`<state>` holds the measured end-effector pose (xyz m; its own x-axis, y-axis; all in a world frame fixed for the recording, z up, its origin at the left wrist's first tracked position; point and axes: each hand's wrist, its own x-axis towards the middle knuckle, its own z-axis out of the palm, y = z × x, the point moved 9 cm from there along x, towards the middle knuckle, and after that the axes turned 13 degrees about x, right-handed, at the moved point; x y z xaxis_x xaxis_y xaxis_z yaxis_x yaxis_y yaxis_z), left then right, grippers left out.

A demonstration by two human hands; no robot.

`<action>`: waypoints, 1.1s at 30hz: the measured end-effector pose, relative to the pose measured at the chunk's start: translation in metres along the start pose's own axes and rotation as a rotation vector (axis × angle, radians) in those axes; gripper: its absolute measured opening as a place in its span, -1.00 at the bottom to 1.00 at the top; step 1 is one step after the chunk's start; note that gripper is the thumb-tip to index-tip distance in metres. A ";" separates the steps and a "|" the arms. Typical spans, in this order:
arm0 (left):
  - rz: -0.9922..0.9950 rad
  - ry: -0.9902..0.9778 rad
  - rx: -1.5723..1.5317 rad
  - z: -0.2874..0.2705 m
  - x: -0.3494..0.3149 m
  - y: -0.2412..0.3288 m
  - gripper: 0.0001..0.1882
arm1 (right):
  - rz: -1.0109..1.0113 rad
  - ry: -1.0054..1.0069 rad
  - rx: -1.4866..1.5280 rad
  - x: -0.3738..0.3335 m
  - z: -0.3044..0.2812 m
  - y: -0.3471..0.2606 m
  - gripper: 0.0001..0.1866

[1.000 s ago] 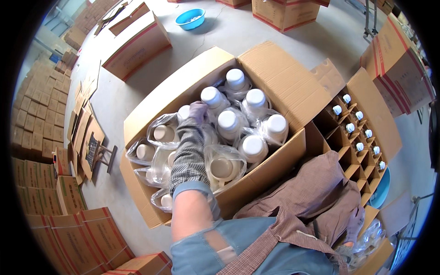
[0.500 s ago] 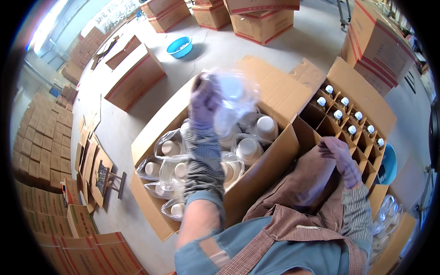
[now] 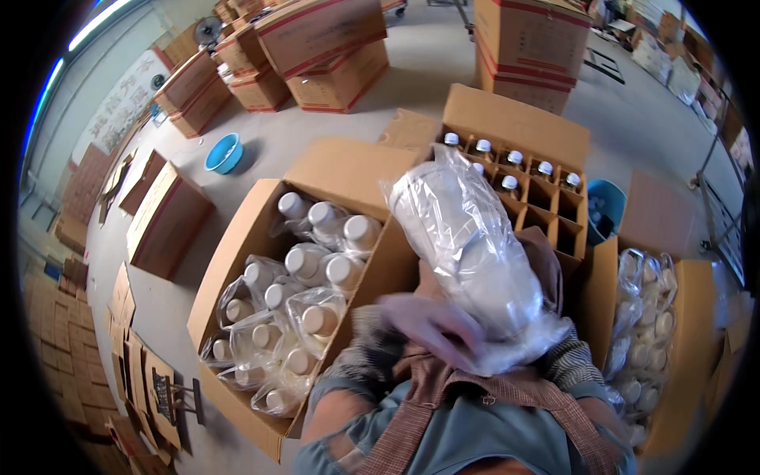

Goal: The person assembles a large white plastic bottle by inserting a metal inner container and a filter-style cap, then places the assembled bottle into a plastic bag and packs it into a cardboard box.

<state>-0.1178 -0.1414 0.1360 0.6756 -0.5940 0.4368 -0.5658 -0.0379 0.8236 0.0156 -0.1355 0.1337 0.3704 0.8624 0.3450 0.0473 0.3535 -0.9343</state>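
Note:
A large white cylindrical bottle [image 3: 463,229], wrapped in a clear plastic bag, is held tilted in front of my chest. My left hand [image 3: 434,326] is beside its near end, fingers smeared by motion, so its grip is unclear. Behind the bag and bottle my right hand is hidden; only the striped right sleeve [image 3: 571,360] shows. To the left, an open carton [image 3: 229,241] contains several white-capped bottles [image 3: 319,319] in clear bags. Beyond the held bottle stands a divided carton [image 3: 514,115] with white-capped bottles [image 3: 509,184] in some cells; other cells are bare.
At the right is an open carton [image 3: 697,317] of bagged white bottles. Blue basins stand on the floor, one far left [image 3: 224,153] and one [image 3: 604,207] behind the divided carton. Stacked cartons [image 3: 340,71] rise beyond; flattened cardboard [image 3: 142,380] lies left.
My left hand has come from above the left carton back toward my chest, and the bagged bottle is now there. My right hand has gone behind it. The view has swung right.

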 end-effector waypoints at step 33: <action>0.432 0.907 -0.256 -0.306 0.078 0.003 -0.55 | 0.010 0.203 -0.044 0.097 -0.173 -0.011 -0.73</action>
<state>0.0777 0.0578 0.2832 0.6012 0.3163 0.7339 -0.7986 0.2691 0.5383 0.2117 -0.1182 0.1618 0.5504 0.7736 0.3141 0.0809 0.3251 -0.9422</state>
